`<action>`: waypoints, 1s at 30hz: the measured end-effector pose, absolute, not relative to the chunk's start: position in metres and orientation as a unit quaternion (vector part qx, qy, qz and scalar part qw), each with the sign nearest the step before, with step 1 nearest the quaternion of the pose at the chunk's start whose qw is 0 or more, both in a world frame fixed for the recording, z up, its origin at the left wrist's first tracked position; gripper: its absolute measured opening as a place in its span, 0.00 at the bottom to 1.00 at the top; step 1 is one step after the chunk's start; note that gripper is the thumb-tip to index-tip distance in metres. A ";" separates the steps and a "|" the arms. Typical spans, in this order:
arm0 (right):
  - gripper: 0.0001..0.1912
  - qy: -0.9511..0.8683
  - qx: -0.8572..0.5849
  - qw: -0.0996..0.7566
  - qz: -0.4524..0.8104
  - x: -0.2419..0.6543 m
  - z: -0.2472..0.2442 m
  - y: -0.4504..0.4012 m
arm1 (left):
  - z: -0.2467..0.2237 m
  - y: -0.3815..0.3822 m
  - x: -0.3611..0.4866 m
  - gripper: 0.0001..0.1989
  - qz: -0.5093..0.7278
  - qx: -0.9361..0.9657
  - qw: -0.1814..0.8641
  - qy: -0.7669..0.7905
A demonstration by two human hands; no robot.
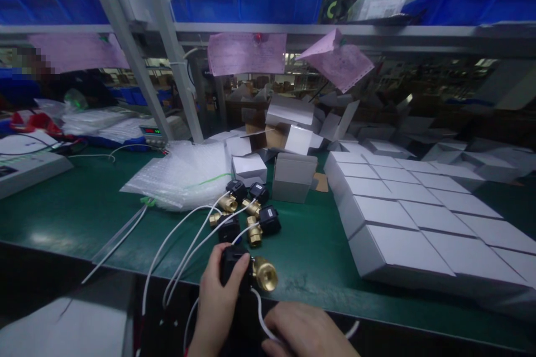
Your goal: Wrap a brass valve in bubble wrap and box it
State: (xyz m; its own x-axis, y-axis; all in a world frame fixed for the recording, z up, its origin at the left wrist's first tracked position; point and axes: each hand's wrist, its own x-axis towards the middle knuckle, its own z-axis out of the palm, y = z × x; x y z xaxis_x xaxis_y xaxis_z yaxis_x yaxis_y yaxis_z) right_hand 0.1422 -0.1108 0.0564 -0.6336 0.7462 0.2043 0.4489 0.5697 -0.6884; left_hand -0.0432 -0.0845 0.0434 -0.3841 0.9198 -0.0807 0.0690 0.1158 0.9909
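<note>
My left hand point(218, 301) is closed around the black housing of a motorized brass valve point(266, 275), held over the table's front edge with its brass body pointing right. A white cable point(260, 309) runs down from that valve into the curled fingers of my right hand point(307, 332), and its end sticks out to the right. Beyond my hands, several more black-and-brass motorized valves point(254, 231) lie grouped on the green table point(310, 256). Their white cables point(180, 251) trail over the front edge on the left.
Closed white boxes point(412, 248) stand in rows at the right. Bubble wrap bags point(188, 173) lie left of an upright white box point(294, 177). Open boxes point(291, 111) are piled behind. A shelf with blue bins point(243, 0) and hanging pink papers point(247, 54) spans the top.
</note>
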 end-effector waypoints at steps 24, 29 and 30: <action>0.18 -0.742 -0.389 0.345 0.423 0.143 0.053 -0.069 | 0.074 -0.098 -0.029 0.30 0.566 0.225 0.600 0.519; 0.08 -0.858 -0.363 0.295 0.214 0.117 0.011 -0.104 | 0.061 -0.083 -0.041 0.33 0.602 0.276 0.486 0.570; 0.08 -0.870 -0.357 0.293 0.175 0.120 0.018 -0.107 | 0.058 -0.080 -0.044 0.33 0.586 0.333 0.430 0.600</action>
